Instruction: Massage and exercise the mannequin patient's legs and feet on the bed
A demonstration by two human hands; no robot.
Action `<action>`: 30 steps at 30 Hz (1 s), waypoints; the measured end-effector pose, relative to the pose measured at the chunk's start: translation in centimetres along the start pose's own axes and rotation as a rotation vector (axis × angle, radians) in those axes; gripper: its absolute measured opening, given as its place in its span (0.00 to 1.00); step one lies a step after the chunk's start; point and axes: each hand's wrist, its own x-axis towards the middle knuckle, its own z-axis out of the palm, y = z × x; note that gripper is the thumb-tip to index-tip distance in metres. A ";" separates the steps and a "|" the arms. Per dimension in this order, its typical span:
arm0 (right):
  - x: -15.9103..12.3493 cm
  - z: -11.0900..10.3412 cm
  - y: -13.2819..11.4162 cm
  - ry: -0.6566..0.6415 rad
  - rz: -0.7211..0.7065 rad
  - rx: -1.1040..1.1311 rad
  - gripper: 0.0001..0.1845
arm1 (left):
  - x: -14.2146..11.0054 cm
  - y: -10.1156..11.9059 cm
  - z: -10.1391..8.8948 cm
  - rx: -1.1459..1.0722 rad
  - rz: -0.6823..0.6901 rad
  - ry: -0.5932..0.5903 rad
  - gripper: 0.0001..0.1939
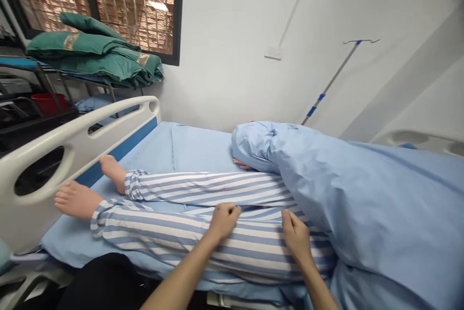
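Hospital-type bed, light-blue cloth sheet (pixel 203 145). On it, a lying figure's two legs in blue-and-white striped cloth trousers (pixel 152 225), stretched lengthwise across the bed; cuffs gathered at the ankles. Bare feet (pixel 80 199) point to the left of the view, beside the cream plastic end board with oval cut-outs (pixel 78 133) and its blue lower strip.

Left hand (pixel 225 220): over the nearer trouser leg, about mid-length. Fingers curled in, loosely clenched, thumb side up. Right hand (pixel 296 238): farther up the same leg, near the edge of the puffy light-blue quilt (pixel 348 194). Fingers also clenched, knuckles bent. Whether either hand pinches striped fabric: cannot tell. Hands well apart, both forearms reaching in from the near side.

Quilt covers the figure above the thighs, bunched at its far corner; fingertips of the figure (pixel 242 164) show from under that corner.

Beyond the bed: white wall (pixel 224 49), slim metal pole with blue collars and a hooked top (pixel 337 74). Far left, folded green bedding (pixel 105 53) stacked below a barred, dark-framed window (pixel 177 15).
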 end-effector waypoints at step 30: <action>-5.1 13.3 -19.8 -0.391 -0.143 0.332 0.23 | -5.1 -11.8 -26.5 0.459 -0.117 0.421 0.17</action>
